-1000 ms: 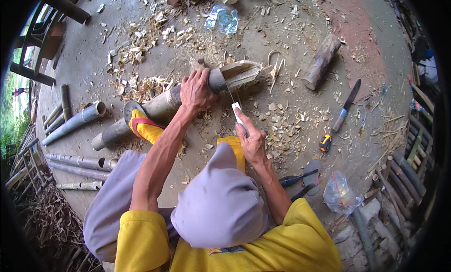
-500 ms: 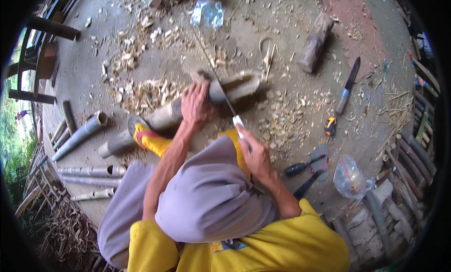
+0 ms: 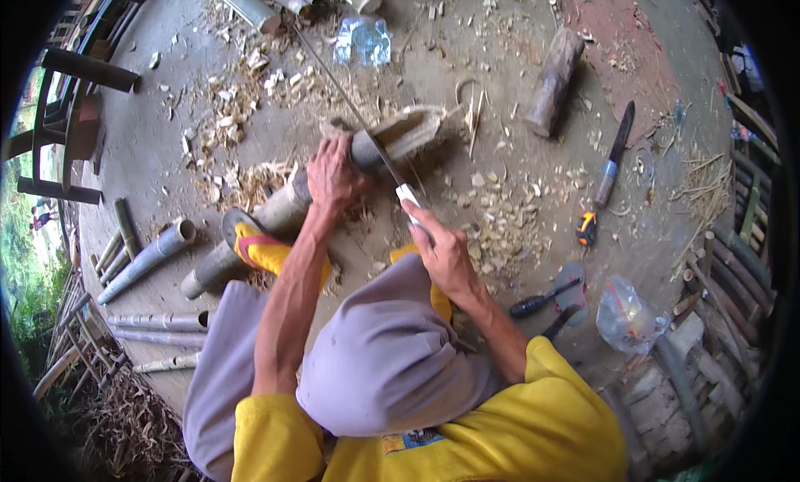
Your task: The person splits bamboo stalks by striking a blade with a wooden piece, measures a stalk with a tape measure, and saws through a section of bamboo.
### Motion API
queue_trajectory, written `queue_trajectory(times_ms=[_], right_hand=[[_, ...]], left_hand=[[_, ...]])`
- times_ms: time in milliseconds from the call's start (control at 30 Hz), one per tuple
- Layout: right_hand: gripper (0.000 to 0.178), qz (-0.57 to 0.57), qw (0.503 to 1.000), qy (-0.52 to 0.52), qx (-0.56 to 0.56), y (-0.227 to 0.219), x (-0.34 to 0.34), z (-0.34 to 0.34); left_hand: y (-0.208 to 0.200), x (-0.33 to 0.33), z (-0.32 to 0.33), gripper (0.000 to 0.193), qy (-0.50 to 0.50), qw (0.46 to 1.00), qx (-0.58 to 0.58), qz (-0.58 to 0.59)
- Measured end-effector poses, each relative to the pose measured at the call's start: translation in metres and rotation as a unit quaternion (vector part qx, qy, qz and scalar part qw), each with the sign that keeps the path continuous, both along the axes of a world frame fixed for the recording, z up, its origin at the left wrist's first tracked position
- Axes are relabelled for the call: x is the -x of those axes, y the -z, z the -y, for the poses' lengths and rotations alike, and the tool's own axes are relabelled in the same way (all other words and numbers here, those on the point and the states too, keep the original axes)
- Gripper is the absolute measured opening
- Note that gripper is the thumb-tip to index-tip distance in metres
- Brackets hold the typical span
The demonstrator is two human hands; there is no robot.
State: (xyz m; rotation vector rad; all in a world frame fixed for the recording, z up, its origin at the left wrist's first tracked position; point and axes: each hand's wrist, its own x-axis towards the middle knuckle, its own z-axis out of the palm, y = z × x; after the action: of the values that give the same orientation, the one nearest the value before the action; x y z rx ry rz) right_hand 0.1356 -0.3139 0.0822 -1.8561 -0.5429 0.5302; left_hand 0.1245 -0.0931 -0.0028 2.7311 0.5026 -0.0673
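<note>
A thick bamboo pole [image 3: 279,209] lies slantwise on the ground, its far right end split open and ragged. My left hand [image 3: 335,178] is closed over the pole and presses it down. In my right hand [image 3: 446,257] is the white handle of a handsaw [image 3: 350,103]. Its long thin blade crosses the pole just right of my left hand, by the split end, and points away to the far left. My foot in a yellow sock and sandal [image 3: 260,247] rests against the pole left of my left arm.
Wood chips [image 3: 508,224] litter the ground. To the right are a log [image 3: 556,82], a knife [image 3: 616,153], a tape measure [image 3: 587,229], a dark-handled tool [image 3: 533,303] and a plastic bag [image 3: 627,315]. Bamboo tubes [image 3: 150,261] lie left; a crushed clear bottle [image 3: 363,42] lies ahead.
My right hand has pushed the saw forward and slightly left, so the handle is nearer the pole. My left hand stays on the pole. The view has shifted slightly.
</note>
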Motion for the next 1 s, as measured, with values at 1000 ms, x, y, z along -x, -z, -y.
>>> queue_trajectory(times_ms=[1000], right_hand=[[0.027, -0.024, 0.994, -0.037, 0.103, -0.021, 0.046, 0.12]], left_hand=[[0.019, -0.141, 0.091, 0.045, 0.13, 0.973, -0.055, -0.182]])
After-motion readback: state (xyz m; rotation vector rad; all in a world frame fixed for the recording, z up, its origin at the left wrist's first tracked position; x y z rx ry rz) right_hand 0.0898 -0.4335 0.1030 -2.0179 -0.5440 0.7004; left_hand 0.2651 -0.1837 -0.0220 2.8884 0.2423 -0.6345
